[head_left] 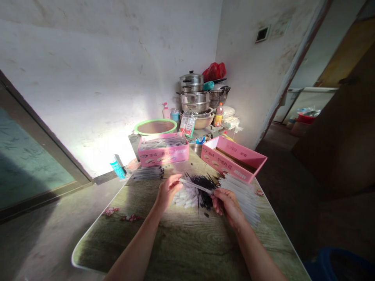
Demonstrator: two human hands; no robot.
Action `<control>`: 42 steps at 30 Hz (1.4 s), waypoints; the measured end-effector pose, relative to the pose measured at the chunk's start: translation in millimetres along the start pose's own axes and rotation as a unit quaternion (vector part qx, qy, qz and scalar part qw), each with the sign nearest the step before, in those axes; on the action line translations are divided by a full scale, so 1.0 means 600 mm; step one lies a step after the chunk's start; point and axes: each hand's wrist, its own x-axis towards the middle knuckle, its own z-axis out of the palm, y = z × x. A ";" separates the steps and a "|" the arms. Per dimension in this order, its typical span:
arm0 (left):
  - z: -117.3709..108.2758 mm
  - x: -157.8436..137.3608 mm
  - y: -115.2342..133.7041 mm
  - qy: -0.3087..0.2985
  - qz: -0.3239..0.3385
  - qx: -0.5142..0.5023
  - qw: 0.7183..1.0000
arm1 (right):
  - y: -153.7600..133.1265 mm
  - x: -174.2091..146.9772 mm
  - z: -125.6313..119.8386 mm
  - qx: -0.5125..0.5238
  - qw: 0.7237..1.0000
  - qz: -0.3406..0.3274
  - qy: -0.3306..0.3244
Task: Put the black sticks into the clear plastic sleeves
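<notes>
I have both hands at the centre of the frame, over a wood-grain tabletop (187, 244) printed with pink flowers. On the right hand (230, 205), thumb and forefinger are clamped on one end of a slim, straight, translucent plastic tube (196, 186), the other fingers curled below. On the left hand (169, 189), thumb and fingertips are slightly apart around its far end; I can't tell whether they press on it. The tube slants across mid-frame, above a tangled heap of thin black sticks (202, 182) and a pile of short, whitish, smooth cylinders (185, 198). Right of centre I see a fanned stack of long, frosted tubes (243, 199). Behind, a pink printed rectangular box (164, 157) full of slender greyish pieces stands left of centre; a second pink printed box (228, 163), open-topped, sits tilted at right.
</notes>
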 end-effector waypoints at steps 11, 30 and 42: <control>-0.003 -0.007 0.023 -0.059 -0.073 -0.072 0.993 | 0.004 0.000 0.004 -0.022 0.999 0.029 -0.034; -0.006 -0.009 0.024 -0.055 -0.086 -0.079 0.992 | 0.014 -0.001 0.005 -0.040 0.996 0.044 -0.071; -0.009 -0.010 0.029 -0.038 -0.097 -0.084 0.991 | 0.008 -0.005 0.011 -0.047 0.989 0.066 -0.120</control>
